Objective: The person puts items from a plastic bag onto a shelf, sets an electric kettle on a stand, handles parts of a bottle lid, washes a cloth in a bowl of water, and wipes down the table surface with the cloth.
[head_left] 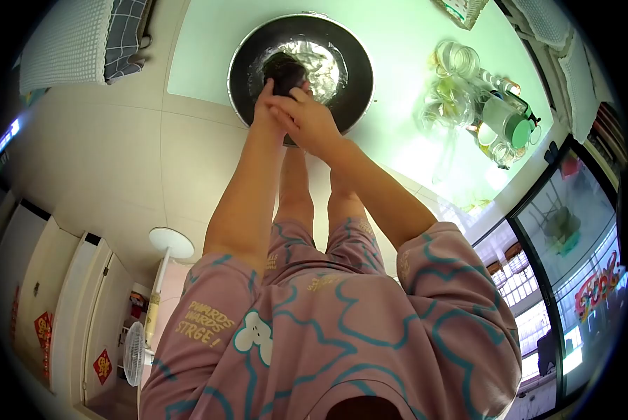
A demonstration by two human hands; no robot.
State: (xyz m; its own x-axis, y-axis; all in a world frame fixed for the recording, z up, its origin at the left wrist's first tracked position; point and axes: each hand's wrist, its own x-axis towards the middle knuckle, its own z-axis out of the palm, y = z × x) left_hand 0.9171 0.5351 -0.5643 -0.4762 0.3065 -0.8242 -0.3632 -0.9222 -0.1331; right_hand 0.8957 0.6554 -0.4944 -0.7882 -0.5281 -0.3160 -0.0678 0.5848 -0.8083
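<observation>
A wide dark bowl [356, 91] with a shiny rim holds water that reflects bright light. Over its left-centre part is a dark, wet-looking clump [284, 71]; what it is cannot be made out. My left hand [266, 105] grips the clump from the left, partly hidden behind the other hand. My right hand [308, 120] lies against the left one, with its fingers bent round the clump's lower right side. Both hands are close together above the bowl's near edge.
The bowl stands on a pale green table [202, 63]. Glass jars [457, 59] and a green-lidded jar [517, 131] crowd its right side. A cloth-covered item [65, 45] is at the upper left. A white fan [134, 353] stands lower left.
</observation>
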